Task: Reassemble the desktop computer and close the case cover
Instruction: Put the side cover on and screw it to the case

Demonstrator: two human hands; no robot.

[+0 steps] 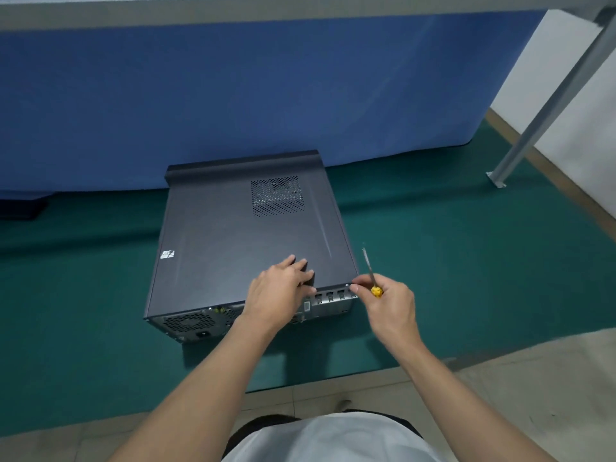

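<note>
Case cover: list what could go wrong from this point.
1. The right hand grips the screwdriver while its fingertips work at the rear right corner of the case cover. Anything small pinched there could slip onto the green mat.
2. The screwdriver's shaft sticks out beside the case cover, so its tip might scrape the panel.
3. Only the left hand presses the case cover. Lifting it early may let the panel shift.

Both bare arms reach forward. Left hand [283, 288] is flat, palm down, fingers [301, 264] straight. Right hand [390, 308] is curled round a screwdriver [370, 275], shaft pointing up and away.
</note>
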